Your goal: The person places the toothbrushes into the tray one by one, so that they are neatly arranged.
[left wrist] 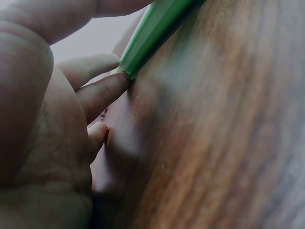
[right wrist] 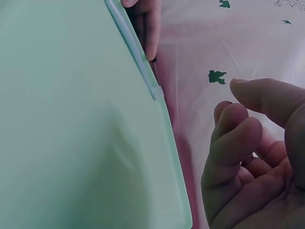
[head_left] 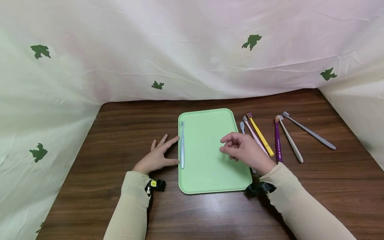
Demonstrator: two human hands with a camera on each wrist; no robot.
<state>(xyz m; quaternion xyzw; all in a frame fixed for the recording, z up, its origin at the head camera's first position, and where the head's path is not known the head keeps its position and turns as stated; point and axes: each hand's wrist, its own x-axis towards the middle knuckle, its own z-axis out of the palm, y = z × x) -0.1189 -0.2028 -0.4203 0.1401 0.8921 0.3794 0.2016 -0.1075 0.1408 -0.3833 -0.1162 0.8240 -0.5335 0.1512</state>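
A pale green tray [head_left: 210, 150] lies on the table. Along its left rim, inside, a light blue toothbrush [head_left: 182, 146] lies lengthwise, bristle end toward the back. My left hand [head_left: 159, 155] is spread at the tray's left side, with thumb and fingertips right at the rim; the left wrist view has its fingers [left wrist: 105, 93] reaching the tray's edge [left wrist: 147, 40]. Above the right half of the tray hovers my right hand [head_left: 243, 148], its fingers loosely bent. Nothing sits between its thumb and fingers [right wrist: 238, 143] in the right wrist view.
Right of the tray lie several toothbrushes: a pink one [head_left: 255, 135], a yellow one [head_left: 261, 135], a purple one [head_left: 278, 140], a whitish one [head_left: 291, 140] and a grey one [head_left: 312, 131]. A blue brush head [head_left: 242, 126] shows beside my right hand. A white curtain [head_left: 192, 50] hangs behind the wooden table [head_left: 129, 126].
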